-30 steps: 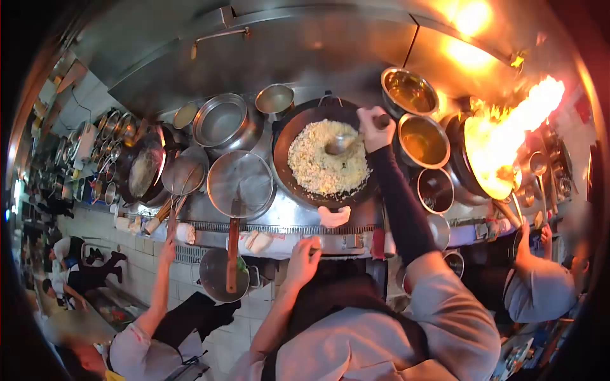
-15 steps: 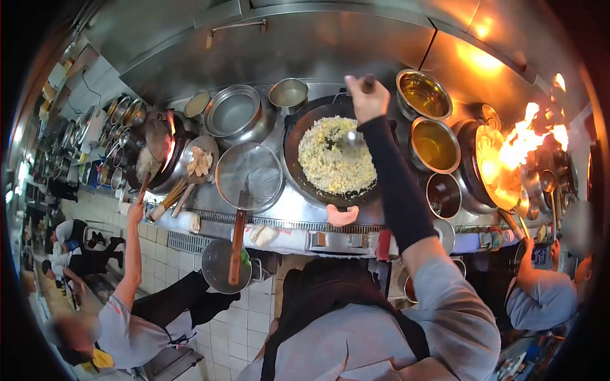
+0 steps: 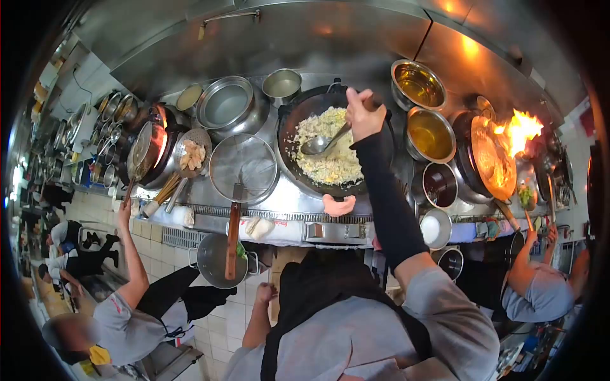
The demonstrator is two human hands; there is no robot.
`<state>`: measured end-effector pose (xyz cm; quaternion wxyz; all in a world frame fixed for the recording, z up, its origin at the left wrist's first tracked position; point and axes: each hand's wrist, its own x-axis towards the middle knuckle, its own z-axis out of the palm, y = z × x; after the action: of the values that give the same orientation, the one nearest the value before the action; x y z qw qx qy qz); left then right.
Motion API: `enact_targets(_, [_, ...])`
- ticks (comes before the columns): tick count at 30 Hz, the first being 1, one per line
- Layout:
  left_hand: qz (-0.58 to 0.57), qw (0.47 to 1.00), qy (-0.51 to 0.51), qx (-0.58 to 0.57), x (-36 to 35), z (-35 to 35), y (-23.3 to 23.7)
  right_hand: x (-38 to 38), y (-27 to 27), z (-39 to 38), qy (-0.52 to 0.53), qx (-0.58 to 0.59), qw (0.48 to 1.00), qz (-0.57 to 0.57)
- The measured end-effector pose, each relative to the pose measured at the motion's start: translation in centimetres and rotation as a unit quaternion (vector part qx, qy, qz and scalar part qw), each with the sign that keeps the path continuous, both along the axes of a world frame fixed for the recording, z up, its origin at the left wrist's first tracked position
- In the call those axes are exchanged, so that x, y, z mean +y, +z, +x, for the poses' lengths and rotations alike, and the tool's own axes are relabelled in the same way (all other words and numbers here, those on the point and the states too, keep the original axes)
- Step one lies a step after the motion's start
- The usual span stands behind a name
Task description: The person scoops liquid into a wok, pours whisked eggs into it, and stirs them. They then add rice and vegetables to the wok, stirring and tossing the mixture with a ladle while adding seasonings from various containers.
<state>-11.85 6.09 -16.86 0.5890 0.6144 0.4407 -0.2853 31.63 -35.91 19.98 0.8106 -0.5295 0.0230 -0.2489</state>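
Observation:
My right hand (image 3: 365,115), in a black sleeve, is closed around the handle of a metal ladle (image 3: 316,145). The handle's brown end sticks out past my fingers. The ladle's bowl rests in fried rice (image 3: 327,168) with yellow and green bits, inside a large dark wok (image 3: 289,120). A folded peach-coloured cloth (image 3: 338,205) sits at the wok's near rim. Low at my left side, my left hand (image 3: 267,293) is curled shut with nothing visible in it, near a grey pot (image 3: 219,257).
A wire strainer (image 3: 244,168) with a wooden handle lies left of the wok. Oil pots (image 3: 432,133) stand to its right, beside a bowl of white contents (image 3: 435,228). Flames (image 3: 524,130) rise from a co-worker's wok (image 3: 492,159) on the right; another person (image 3: 136,317) works at left.
The ladle has swung left through the rice, its bowl turned to show its hollow. My left hand has come into view at my side. The flames at right have shrunk.

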Motion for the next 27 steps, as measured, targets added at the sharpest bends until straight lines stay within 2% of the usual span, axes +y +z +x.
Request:
enact_targets(3, [-0.007, 1.000, 0.020, -0.020, -1.6, 3.9, -0.5, 1.9, 3.3, -5.4, -0.023, -0.066, 0.997, -0.035])
enact_targets(5, [0.010, 0.999, 0.031, -0.025, -2.8, 3.9, 0.8, 1.2, -4.7, -3.3, -0.054, -0.052, 0.993, -0.089])
enact_targets(6, [-0.030, 0.999, -0.032, -0.012, -1.9, 3.8, -1.3, 0.3, -4.4, -2.5, -0.049, -0.051, 0.996, -0.046])
enact_targets(8, [0.004, 0.996, -0.088, 0.000, -2.4, 3.1, -1.6, 0.0, -1.5, -2.6, -0.011, -0.018, 1.000, 0.003])
enact_targets(9, [0.020, 0.993, -0.118, 0.004, -2.7, 3.5, -1.9, 0.9, 0.7, -4.3, -0.021, -0.033, 0.998, -0.054])
enact_targets(10, [0.010, 0.990, -0.138, -0.034, -1.7, 2.2, -5.6, 2.7, 2.2, -7.6, -0.030, -0.047, 0.992, -0.112])
enact_targets(11, [0.047, 0.985, -0.164, -0.037, -1.9, 2.6, -5.3, 3.7, 2.5, -10.1, -0.040, -0.058, 0.983, -0.169])
enact_targets(13, [0.118, 0.968, -0.216, -0.042, -2.9, 2.6, -4.0, 3.5, -0.3, -11.6, -0.054, -0.085, 0.961, -0.259])
enact_targets(14, [0.147, 0.936, -0.316, -0.055, -2.6, 2.2, -3.2, 1.3, -4.5, -9.4, -0.040, -0.113, 0.964, -0.236])
enact_targets(15, [0.175, 0.893, -0.407, -0.077, -3.1, 3.9, -2.6, -0.3, -4.6, -8.3, -0.030, -0.101, 0.974, -0.201])
enact_targets(16, [0.203, 0.841, -0.492, -0.098, -3.4, 5.4, -1.4, -2.2, -4.2, -7.4, -0.011, -0.054, 0.984, -0.168])
enact_targets(17, [0.208, 0.828, -0.509, -0.113, -3.9, 6.5, 1.0, -3.4, -3.3, -7.1, 0.007, -0.008, 0.991, -0.134])
enact_targets(18, [0.213, 0.814, -0.524, -0.134, -5.3, 8.3, 4.5, -3.2, -1.3, -8.7, -0.012, -0.009, 0.988, -0.156])
enact_targets(19, [0.217, 0.800, -0.538, -0.153, -6.9, 9.9, 7.8, -2.2, -0.6, -10.7, -0.061, -0.050, 0.970, -0.228])
enact_targets(21, [0.198, 0.810, -0.487, -0.259, -9.9, 13.0, 13.1, -1.5, 0.3, -14.8, 0.028, -0.104, 0.954, -0.279])
enact_targets(22, [0.215, 0.786, -0.498, -0.298, -11.5, 14.7, 15.0, -1.8, -1.4, -14.6, -0.028, -0.068, 0.941, -0.330])
enact_targets(23, [0.231, 0.758, -0.509, -0.335, -13.3, 16.3, 16.6, -3.4, -4.9, -12.7, -0.010, -0.071, 0.959, -0.273])
enact_targets(25, [0.251, 0.708, -0.517, -0.411, -16.9, 19.6, 19.4, -6.6, -3.1, -10.7, -0.027, -0.020, 0.981, -0.194])
enact_targets(27, [0.249, 0.655, -0.493, -0.516, -20.5, 22.2, 22.1, -9.8, -0.6, -12.2, 0.065, -0.046, 0.997, -0.016])
